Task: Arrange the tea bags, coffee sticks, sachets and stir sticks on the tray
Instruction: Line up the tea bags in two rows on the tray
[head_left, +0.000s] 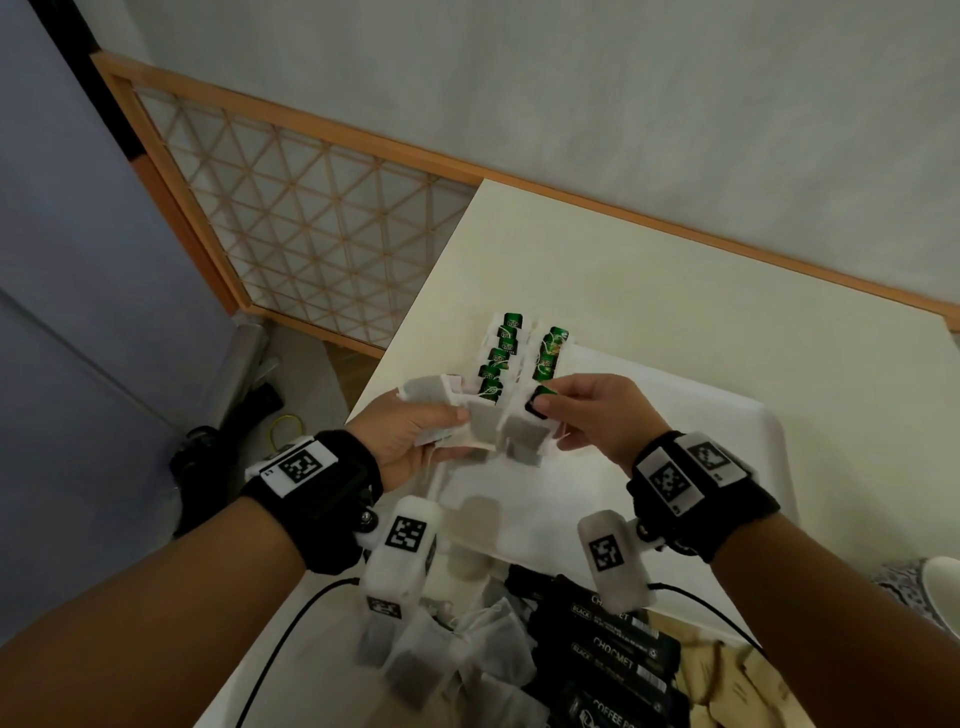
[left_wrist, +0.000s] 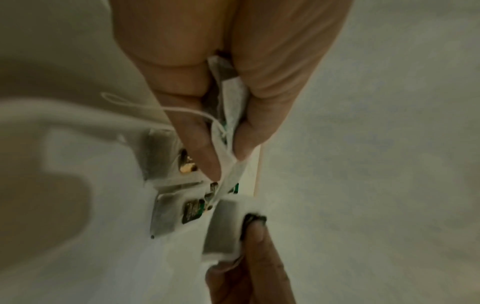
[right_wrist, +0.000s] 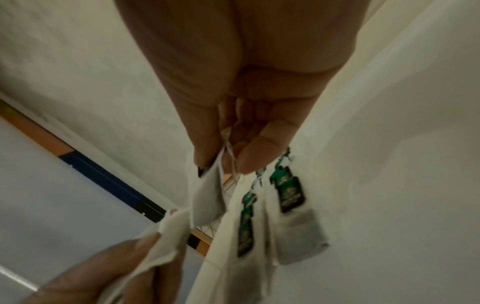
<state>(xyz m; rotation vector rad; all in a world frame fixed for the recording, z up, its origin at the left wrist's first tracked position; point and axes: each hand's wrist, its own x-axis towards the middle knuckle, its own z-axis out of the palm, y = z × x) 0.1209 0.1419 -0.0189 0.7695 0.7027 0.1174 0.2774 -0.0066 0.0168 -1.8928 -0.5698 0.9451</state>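
While your left hand (head_left: 410, 441) grips spare tea bags (head_left: 434, 397) and right hand (head_left: 592, 415) pinches one, two rows (head_left: 498, 358) sit on tray (head_left: 727, 426); coffee sticks (head_left: 618, 660), etc. still pending.

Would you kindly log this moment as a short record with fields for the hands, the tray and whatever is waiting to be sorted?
left hand: holds a bunch of tea bags in its grip
right hand: pinches one tea bag by its green tag, above the tray
tray: white, on a pale table
already laid out: two rows of tea bags with green tags at the tray's far left
waiting: loose tea bags and black coffee sticks near the person
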